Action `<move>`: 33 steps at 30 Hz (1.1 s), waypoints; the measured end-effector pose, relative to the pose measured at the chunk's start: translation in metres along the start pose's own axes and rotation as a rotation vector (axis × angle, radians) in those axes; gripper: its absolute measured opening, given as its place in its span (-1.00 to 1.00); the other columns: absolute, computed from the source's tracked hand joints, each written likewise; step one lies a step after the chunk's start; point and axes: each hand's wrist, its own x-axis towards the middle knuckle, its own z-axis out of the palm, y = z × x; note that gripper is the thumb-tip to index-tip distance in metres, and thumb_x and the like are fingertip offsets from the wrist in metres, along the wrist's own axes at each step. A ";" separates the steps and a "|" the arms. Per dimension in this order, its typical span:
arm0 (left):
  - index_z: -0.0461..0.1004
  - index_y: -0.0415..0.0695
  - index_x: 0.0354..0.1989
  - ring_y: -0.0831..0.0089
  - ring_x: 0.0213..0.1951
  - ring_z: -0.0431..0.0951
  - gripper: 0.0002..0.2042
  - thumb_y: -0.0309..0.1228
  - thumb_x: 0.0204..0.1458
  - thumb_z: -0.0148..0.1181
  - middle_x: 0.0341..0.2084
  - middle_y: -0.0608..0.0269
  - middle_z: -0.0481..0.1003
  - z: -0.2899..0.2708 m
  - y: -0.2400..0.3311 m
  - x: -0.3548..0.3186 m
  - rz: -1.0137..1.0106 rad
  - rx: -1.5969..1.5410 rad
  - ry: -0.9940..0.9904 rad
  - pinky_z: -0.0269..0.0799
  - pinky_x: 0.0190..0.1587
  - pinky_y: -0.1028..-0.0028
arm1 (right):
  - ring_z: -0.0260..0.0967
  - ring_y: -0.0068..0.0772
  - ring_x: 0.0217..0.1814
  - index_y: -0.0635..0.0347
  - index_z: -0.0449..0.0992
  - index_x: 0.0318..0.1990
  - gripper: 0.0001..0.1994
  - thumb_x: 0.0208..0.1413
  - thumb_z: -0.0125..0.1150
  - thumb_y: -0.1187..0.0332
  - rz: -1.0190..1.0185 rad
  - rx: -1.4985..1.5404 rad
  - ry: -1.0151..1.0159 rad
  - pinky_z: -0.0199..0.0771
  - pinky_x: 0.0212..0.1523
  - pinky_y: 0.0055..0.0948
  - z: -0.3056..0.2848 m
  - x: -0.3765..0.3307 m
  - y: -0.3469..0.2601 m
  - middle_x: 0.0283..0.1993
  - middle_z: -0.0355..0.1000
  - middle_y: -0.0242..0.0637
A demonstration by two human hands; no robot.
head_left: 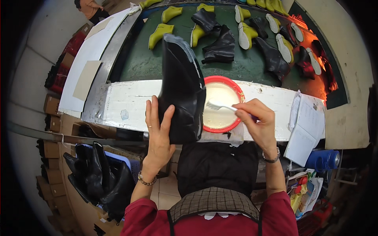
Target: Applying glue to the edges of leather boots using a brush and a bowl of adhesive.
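Black leather forms the ankle boot upper (pixel 182 90) gripped by the left hand (pixel 158 129): the palm lies against its near-left side, the fingers extend upward along the leather, and the thumb presses the front face. The upper stands tilted, its pale-edged underside raised away from the person, just left of a red bowl (pixel 237 91). The right hand (pixel 258 120) is curled shut around the handle of a small brush (pixel 219 105), whose white bristles sit over the bowl, close to the right edge of the boot upper. Whether the bristles touch the leather cannot be told. The bowl holds a whitish liquid and rests on a white work ledge (pixel 126 104) that extends to either side of it.

Right of the bowl, an open notebook (pixel 305 128) overhangs the ledge. Beyond the bowl, a green conveyor belt (pixel 145 63) carries yellow-green boot lasts (pixel 160 33) and further black boot uppers (pixel 220 49); at the far right of the belt, an orange glow lights several pieces. Near-left of the bowl, below the ledge, a heap of black boot uppers (pixel 100 181) fills a bin. Near-right of the bowl stands a blue jug (pixel 323 159). Each wrist bears a band, beaded on the left.
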 end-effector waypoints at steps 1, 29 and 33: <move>0.17 -0.07 0.49 -0.37 0.55 -0.23 0.01 -0.85 -0.35 0.21 0.56 -0.30 -0.23 0.003 0.002 -0.001 0.028 -0.005 0.004 -0.12 0.51 -0.15 | 0.32 -0.63 -0.45 0.26 0.73 -0.13 -0.84 0.13 0.45 0.51 -0.005 0.023 -0.038 0.25 -0.47 -0.57 0.001 0.001 -0.001 -0.38 0.52 -0.36; 0.09 -0.21 0.51 -0.08 0.53 0.06 -0.17 -0.57 0.04 0.38 0.53 -0.20 0.00 0.009 0.002 0.020 0.083 -0.089 0.093 0.01 0.52 0.14 | 0.50 -0.47 -0.27 0.22 0.75 -0.18 -0.77 -0.04 0.53 0.57 -0.266 -0.014 0.030 0.48 -0.28 -0.53 0.002 0.002 0.019 -0.27 0.55 -0.32; 0.14 -0.21 0.48 -0.24 0.54 -0.04 -0.18 -0.48 0.01 0.41 0.54 -0.25 -0.03 0.019 -0.010 0.026 0.108 -0.154 0.237 -0.06 0.51 -0.02 | 0.49 -0.46 -0.32 0.18 0.75 -0.20 -0.78 -0.07 0.56 0.52 -0.307 -0.051 -0.025 0.47 -0.31 -0.49 0.004 0.001 0.011 -0.32 0.54 -0.35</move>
